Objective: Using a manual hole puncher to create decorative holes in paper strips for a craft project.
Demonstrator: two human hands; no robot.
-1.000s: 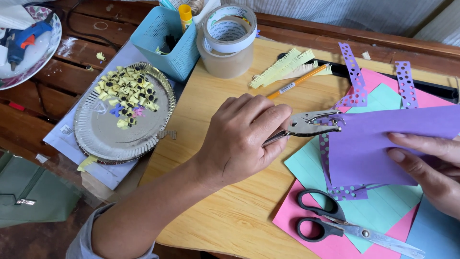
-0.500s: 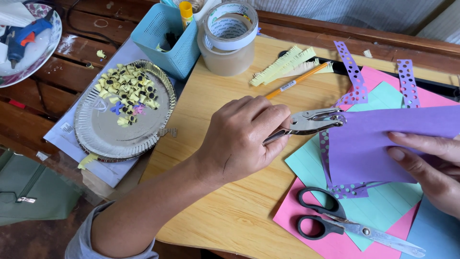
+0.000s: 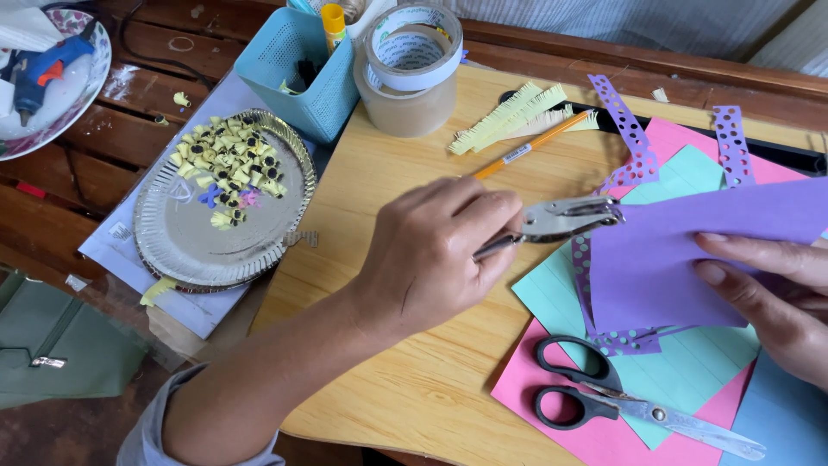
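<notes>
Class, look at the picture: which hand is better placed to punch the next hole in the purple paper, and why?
Probably the left hand: it grips the metal hole punch at the purple paper edge, while the right hand steadies that sheet.

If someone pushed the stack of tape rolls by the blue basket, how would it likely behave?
The tape rolls are stacked two high, the top one sitting slightly askew, so a push up high would probably slide it off. Lying flat on the wooden board, they seem unlikely to roll. The thick lower roll looks fairly heavy and steady.

left hand [image 3: 435, 259]: grips hole punch [image 3: 565, 220] | right hand [image 3: 768, 289]: purple paper [image 3: 690, 259]
</notes>
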